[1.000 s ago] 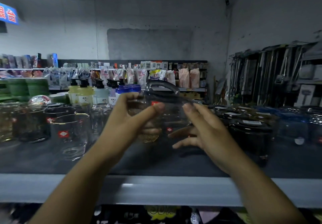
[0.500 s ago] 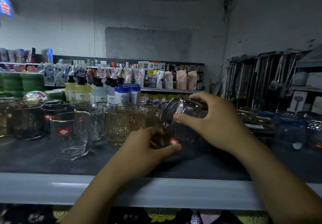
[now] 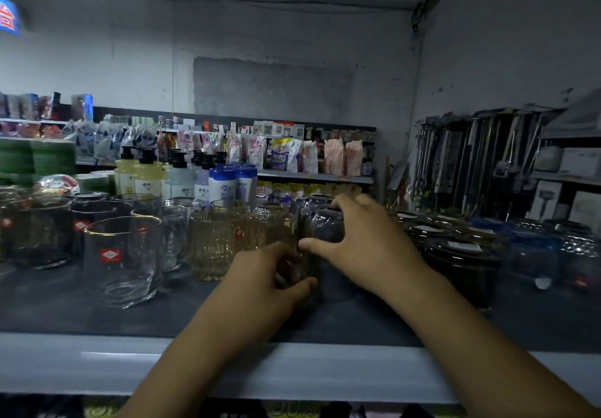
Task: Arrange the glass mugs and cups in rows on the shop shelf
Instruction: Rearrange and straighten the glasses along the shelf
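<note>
A dark clear glass mug (image 3: 327, 245) stands upright on the dark shelf (image 3: 97, 313), right of a ribbed amber glass (image 3: 213, 243). My right hand (image 3: 361, 242) grips the mug from the right and over its rim, thumb across its front. My left hand (image 3: 270, 277) holds the mug low on its left side, fingers curled round its base or handle, which is hidden. Clear glasses with red labels (image 3: 122, 258) stand in rows at the left.
Dark lidded jars (image 3: 455, 255) and blue-tinted glassware (image 3: 533, 248) crowd the shelf's right side. Pump bottles (image 3: 148, 175) stand behind the glasses. The grey shelf lip (image 3: 97, 362) runs along the front. Hanging tools (image 3: 481, 157) fill the right wall.
The mug was held up and tilted between both hands; now it stands lower, upright on the shelf beside the amber glass. Both hands stayed on it.
</note>
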`<state>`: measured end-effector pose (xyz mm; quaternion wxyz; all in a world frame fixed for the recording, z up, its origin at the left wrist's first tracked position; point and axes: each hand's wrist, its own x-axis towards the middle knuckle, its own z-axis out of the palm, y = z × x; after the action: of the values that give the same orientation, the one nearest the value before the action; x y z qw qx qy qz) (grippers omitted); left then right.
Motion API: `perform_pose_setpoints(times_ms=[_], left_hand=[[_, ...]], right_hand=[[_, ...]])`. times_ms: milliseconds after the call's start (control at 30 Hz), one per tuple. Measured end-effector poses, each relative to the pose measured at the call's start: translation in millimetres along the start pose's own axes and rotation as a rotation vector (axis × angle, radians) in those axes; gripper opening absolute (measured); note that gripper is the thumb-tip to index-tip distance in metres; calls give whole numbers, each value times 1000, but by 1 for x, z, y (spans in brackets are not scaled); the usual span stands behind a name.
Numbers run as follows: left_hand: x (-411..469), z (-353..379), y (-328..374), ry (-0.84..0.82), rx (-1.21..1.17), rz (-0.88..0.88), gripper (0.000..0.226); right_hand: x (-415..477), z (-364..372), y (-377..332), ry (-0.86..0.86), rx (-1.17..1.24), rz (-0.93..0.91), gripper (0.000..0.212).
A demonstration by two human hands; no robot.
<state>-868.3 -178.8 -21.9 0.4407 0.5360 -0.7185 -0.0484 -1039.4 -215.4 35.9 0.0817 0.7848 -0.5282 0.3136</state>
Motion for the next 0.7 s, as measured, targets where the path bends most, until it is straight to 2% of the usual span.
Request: perform_pose_setpoints(times_ms=[67,167,233,367,500,567,700], left_hand=[[1,-4,4,95,29,75,21],[12,-18,17,193,62,190,16],[31,-25,30,156,109,212,26],[88,-27,56,-83,225,173,35],[129,-22,58,-386,385,111,47],[136,-20,57,-467,389,71,45],[137,-14,54,-550,389,49,33]], right_hand=[[-6,-9,7,-10,68,-23,79],[-8,-38,27,111,170,-121,36],[4,-57,46,109,170,-124,17],[51,-58,80,-165,47,-69,25],[81,-47,93,-349,0,-62,42],[88,-47,95,-410,-21,-80,47],[89,-43,103,-528,49,-73,43]])
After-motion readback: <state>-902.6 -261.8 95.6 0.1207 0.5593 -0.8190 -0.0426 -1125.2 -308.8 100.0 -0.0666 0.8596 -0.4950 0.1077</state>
